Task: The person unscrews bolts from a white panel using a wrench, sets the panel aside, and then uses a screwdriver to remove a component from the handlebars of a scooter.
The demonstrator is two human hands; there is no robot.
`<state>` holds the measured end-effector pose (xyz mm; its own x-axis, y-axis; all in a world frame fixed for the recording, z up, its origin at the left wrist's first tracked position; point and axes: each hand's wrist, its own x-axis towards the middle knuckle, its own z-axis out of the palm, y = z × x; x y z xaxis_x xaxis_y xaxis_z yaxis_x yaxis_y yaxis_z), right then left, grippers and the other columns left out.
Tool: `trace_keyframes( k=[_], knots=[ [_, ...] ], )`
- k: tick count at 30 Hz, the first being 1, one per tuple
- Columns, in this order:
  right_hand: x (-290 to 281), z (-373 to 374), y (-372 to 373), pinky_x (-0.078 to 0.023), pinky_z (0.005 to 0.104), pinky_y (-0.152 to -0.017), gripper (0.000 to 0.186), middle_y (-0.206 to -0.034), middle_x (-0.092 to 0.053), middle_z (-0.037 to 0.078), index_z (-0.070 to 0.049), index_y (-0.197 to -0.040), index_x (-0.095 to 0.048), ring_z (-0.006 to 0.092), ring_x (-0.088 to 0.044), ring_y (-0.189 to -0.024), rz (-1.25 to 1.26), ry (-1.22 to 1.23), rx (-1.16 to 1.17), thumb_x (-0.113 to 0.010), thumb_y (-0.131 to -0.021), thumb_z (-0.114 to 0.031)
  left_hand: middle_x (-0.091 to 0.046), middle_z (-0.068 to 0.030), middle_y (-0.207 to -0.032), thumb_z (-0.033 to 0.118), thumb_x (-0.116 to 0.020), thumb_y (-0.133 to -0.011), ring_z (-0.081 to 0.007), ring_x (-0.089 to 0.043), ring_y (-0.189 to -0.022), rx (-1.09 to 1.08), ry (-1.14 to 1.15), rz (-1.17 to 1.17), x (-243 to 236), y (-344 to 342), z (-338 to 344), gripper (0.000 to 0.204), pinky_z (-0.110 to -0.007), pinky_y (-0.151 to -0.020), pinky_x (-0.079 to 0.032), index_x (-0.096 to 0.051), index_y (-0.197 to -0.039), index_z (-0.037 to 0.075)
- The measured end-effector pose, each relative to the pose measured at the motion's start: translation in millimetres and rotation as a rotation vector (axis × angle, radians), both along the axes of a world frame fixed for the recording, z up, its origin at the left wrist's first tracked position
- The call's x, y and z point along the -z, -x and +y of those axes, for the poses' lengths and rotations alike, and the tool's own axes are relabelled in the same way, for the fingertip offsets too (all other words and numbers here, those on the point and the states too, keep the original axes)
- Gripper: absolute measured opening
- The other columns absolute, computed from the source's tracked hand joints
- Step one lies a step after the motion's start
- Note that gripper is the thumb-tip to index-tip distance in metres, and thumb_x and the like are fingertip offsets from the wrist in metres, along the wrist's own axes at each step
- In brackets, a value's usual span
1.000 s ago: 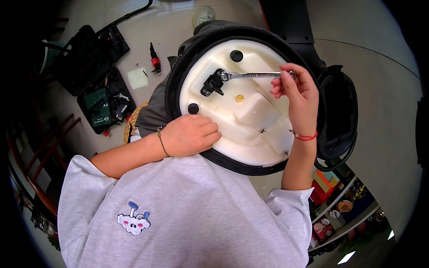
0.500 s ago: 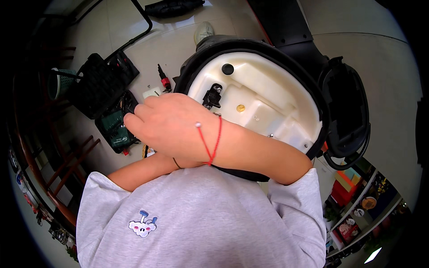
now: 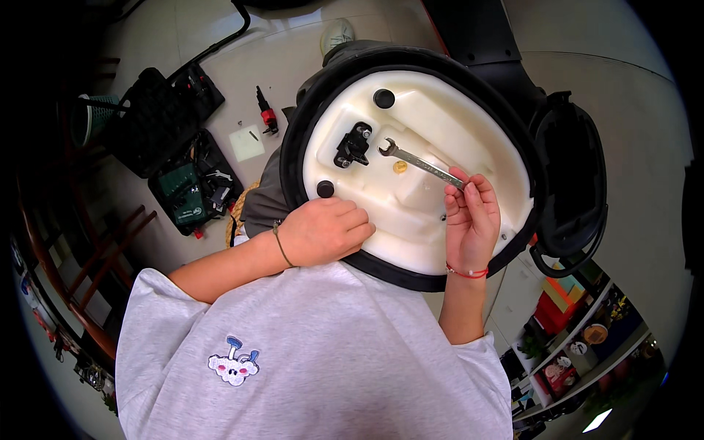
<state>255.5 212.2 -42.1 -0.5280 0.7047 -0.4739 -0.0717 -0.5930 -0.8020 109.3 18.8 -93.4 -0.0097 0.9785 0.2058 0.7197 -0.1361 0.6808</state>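
Note:
My right hand (image 3: 471, 220) holds a silver wrench (image 3: 425, 166) by one end between thumb and fingertips. Its open jaw points left, just right of a black metal latch bracket (image 3: 353, 144) with shiny bolts. That bracket is fixed in the white plastic shell (image 3: 418, 213), which has a thick black padded rim (image 3: 539, 169) and looks like the underside of a scooter seat. My left hand (image 3: 328, 231) rests closed at the shell's near left edge, beside a round black rubber pad (image 3: 325, 189); what its curled fingers hold, if anything, is hidden. Another black pad (image 3: 383, 98) sits at the far side.
On the floor to the left lies an opened black tool case (image 3: 192, 183). A red and black tool (image 3: 266, 110) and a white square (image 3: 246, 144) with a small dark piece lie nearby. A black part with a handle (image 3: 568, 176) stands right of the shell; shelves (image 3: 587, 345) stand lower right.
My right hand has swung from far left, where it crossed over my left arm, to the right above the shell, and the wrench now shows in it. My left hand has come into view.

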Motion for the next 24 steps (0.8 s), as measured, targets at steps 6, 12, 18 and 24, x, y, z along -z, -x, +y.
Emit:
trace_keyframes(
  k=[6, 12, 18, 24],
  knots=[
    [8.9, -10.2, 6.5, -0.055, 0.0282, -0.083, 0.017, -0.117, -0.061, 0.022, 0.0, -0.112, -0.053, 0.0193, -0.066, -0.091, -0.045, 0.019, -0.007, -0.053, -0.096, -0.007, -0.054, 0.0005, -0.08, 0.014, -0.069, -0.067, -0.0161, -0.057, -0.072, 0.002, -0.006, 0.005, -2.5, 0.0, 2.1, 0.026, -0.029, -0.064, -0.048, -0.061, -0.091, 0.011],
    [16.3, -11.9, 10.4, -0.055, 0.0279, -0.084, 0.018, -0.117, -0.061, 0.022, 0.0, -0.113, -0.053, 0.0202, -0.066, -0.093, -0.013, 0.038, -0.021, -0.052, -0.096, -0.006, -0.054, 0.0004, -0.08, 0.014, -0.07, -0.067, -0.0158, -0.057, -0.073, 0.0, -0.003, 0.007, -3.7, 0.0, 2.3, 0.026, -0.029, -0.064, -0.048, -0.062, -0.092, 0.011],
    [11.5, -9.7, 19.7, -0.055, 0.0262, -0.077, 0.02, -0.111, -0.063, 0.02, 0.002, -0.115, -0.052, 0.0187, -0.067, -0.088, -0.126, -0.104, -0.106, -0.049, -0.099, -0.01, -0.054, 0.0004, -0.08, 0.015, -0.07, -0.067, -0.016, -0.057, -0.073, -0.003, -0.001, 0.006, -1.6, -0.9, 0.3, 0.026, -0.029, -0.065, -0.048, -0.062, -0.092, 0.011],
    [4.2, 18.7, 40.9, -0.046, 0.0195, -0.059, 0.024, -0.085, -0.059, 0.007, 0.003, -0.115, -0.054, 0.0088, -0.058, -0.067, -0.317, -0.44, -0.343, -0.047, -0.101, -0.015, -0.054, 0.0, -0.08, 0.015, -0.069, -0.068, -0.0164, -0.057, -0.073, 0.004, -0.009, -0.004, -0.1, -1.0, -0.3, 0.026, -0.029, -0.065, -0.048, -0.061, -0.092, 0.01]
  ],
)
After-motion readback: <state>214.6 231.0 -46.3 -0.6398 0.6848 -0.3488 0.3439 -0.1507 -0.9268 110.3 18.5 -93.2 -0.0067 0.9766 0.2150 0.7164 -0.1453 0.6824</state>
